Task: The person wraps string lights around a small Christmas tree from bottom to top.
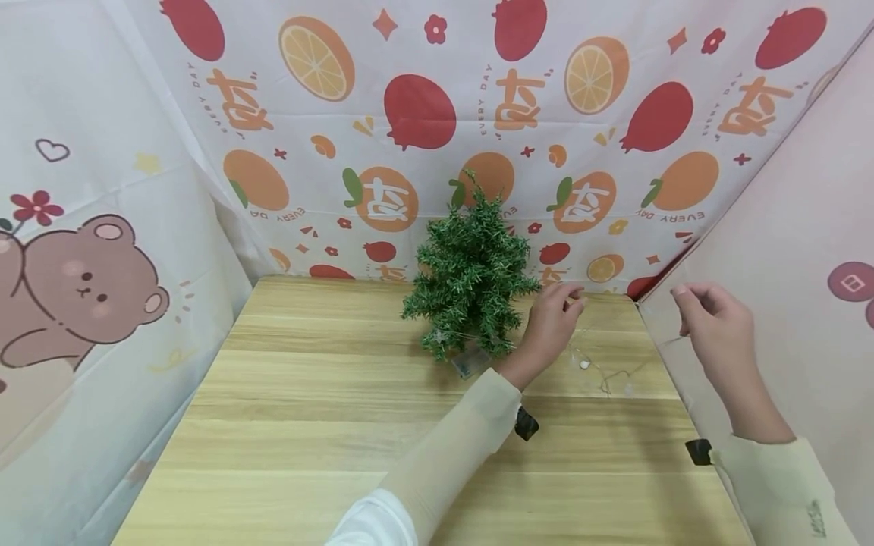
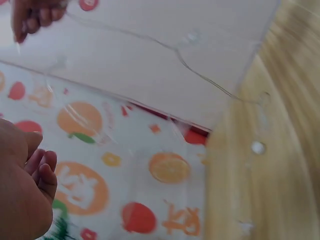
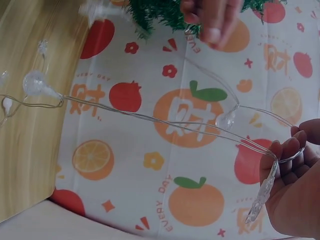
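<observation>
A string of fairy lights (image 3: pixel 150 119) on thin clear wire hangs between my two hands, part of it lying on the table. My right hand (image 1: pixel 727 345), off the table's right side, pinches looped wire, with a clear ornament (image 3: pixel 261 197) dangling below the fingers. To the right of a small green artificial tree (image 1: pixel 474 265), my left hand (image 1: pixel 551 326) has thumb and fingers curled together on a faint strand of the wire. A round clear bulb (image 3: pixel 34 82) shows along the string. Under the tree's front branches sits a small transparent box (image 1: pixel 471 362).
The wooden table (image 1: pixel 307 425) stands against a fruit-print cloth (image 1: pixel 423 174) at the back. A bear-print cloth (image 1: pixel 102 288) hangs at left and a pale pink one (image 1: pixel 806 189) at right. Loose wire with a white bulb (image 1: pixel 584 365) lies on the table's right part.
</observation>
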Action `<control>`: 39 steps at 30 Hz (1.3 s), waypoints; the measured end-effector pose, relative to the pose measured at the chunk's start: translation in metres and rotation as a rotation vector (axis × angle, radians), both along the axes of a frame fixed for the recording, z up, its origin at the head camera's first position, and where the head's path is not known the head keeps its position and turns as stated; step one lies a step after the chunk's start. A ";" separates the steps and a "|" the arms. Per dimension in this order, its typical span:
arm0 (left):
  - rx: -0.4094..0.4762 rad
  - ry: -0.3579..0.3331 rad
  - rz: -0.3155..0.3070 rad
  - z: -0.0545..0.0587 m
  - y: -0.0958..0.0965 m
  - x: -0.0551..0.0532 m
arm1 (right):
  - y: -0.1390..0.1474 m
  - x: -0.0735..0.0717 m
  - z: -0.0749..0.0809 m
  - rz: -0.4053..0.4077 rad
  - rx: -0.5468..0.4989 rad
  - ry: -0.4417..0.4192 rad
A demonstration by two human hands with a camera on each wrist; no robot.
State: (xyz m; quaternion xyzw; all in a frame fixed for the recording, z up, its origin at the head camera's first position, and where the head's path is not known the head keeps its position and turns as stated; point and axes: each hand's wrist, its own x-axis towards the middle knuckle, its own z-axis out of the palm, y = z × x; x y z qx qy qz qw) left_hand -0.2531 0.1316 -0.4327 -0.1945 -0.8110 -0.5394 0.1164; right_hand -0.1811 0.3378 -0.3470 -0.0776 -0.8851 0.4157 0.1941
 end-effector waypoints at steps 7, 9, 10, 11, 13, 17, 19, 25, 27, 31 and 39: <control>0.071 0.030 -0.104 0.038 0.007 0.000 | -0.016 -0.009 0.007 0.063 -0.030 0.051; 0.058 0.029 -0.128 0.045 0.010 -0.001 | -0.019 -0.011 0.006 0.075 -0.017 0.050; 0.049 0.028 -0.139 0.048 0.011 -0.002 | -0.020 -0.012 0.006 0.083 -0.004 0.049; 0.037 0.028 -0.148 0.050 0.013 -0.002 | -0.021 -0.014 0.005 0.085 0.004 0.047; 0.015 0.033 -0.165 0.054 0.014 -0.003 | -0.024 -0.016 0.005 0.096 0.018 0.041; -0.008 0.044 -0.203 0.059 0.016 -0.006 | -0.031 -0.019 0.007 0.119 0.037 0.037; -0.009 0.050 -0.222 0.061 0.017 -0.006 | -0.035 -0.020 0.009 0.130 0.040 0.037; -0.027 0.091 -0.228 0.068 0.013 -0.010 | -0.042 -0.022 0.012 0.161 0.039 0.029; -0.034 0.106 -0.235 0.072 0.011 -0.013 | -0.043 -0.021 0.011 0.173 0.039 0.029; -0.023 0.058 -0.239 0.080 0.007 -0.018 | -0.047 -0.018 0.012 0.205 0.019 0.008; 0.070 -0.022 -0.207 0.090 -0.004 -0.032 | -0.053 -0.012 0.009 0.273 -0.036 -0.052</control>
